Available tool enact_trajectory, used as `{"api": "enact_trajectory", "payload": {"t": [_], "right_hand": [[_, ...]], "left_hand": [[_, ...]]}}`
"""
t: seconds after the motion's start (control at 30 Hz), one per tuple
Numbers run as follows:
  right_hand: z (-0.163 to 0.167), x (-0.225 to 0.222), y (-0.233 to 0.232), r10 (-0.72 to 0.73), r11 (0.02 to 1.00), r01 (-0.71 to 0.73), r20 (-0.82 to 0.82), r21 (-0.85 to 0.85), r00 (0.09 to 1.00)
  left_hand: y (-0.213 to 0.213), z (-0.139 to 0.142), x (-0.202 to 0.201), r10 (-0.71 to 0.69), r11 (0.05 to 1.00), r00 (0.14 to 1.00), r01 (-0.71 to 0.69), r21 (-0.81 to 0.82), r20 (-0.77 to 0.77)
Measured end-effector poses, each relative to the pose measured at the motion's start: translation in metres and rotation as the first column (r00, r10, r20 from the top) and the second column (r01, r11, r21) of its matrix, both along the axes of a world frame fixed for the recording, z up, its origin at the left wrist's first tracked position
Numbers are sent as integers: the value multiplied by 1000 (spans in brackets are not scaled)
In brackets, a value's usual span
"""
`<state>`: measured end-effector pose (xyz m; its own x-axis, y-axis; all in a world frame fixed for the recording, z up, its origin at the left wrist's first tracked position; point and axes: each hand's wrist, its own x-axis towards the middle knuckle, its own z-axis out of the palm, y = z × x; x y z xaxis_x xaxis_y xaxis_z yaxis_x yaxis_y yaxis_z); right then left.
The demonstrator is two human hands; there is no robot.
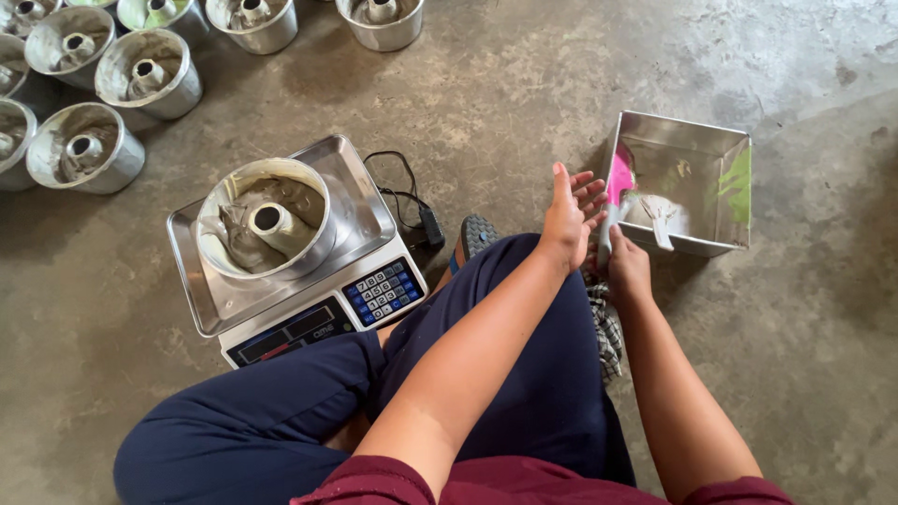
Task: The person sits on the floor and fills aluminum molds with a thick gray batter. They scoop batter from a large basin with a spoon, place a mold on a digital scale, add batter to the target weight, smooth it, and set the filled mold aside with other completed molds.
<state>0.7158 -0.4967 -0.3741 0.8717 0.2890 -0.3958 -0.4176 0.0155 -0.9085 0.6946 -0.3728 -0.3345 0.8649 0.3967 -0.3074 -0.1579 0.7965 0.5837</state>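
Right hand (629,266) grips a spatula (617,192) at the square tin (720,150); left hand (572,213) open beside it.

The spatula rises from the right fist, its pink blade leaning on the tin's near-left wall, smeared with pale batter. The left hand is flat, fingers spread, just left of the blade and not touching it. The steel tin sits on the concrete floor (524,84), with batter scraps and a green smear inside. To the left, a ring mould (267,227) with grey batter stands on a scale (374,210) with a blue keypad; more moulds (148,75) are grouped at upper left.
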Motion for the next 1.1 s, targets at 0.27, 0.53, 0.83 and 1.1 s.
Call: {"api": "enact_trajectory", "payload": {"t": [0.27, 0.53, 0.83, 1.1], "right_hand": [[-30, -72, -38, 232, 857, 168, 655, -488, 720], [-55, -107, -68, 593, 722, -211, 432, -659, 680], [13, -87, -65, 489, 654, 70, 491, -753, 721], [106, -108, 24, 16, 986, -99, 508, 136, 861]], "left_hand": [[2, -3, 2, -11, 998, 1000, 11, -56, 15], [1, -2, -1, 12, 997, 998, -7, -74, 69], [14, 26, -45, 136, 972, 956, -78, -223, 259], [42, 43, -119, 276, 960, 948, -278, -9, 158]]}}
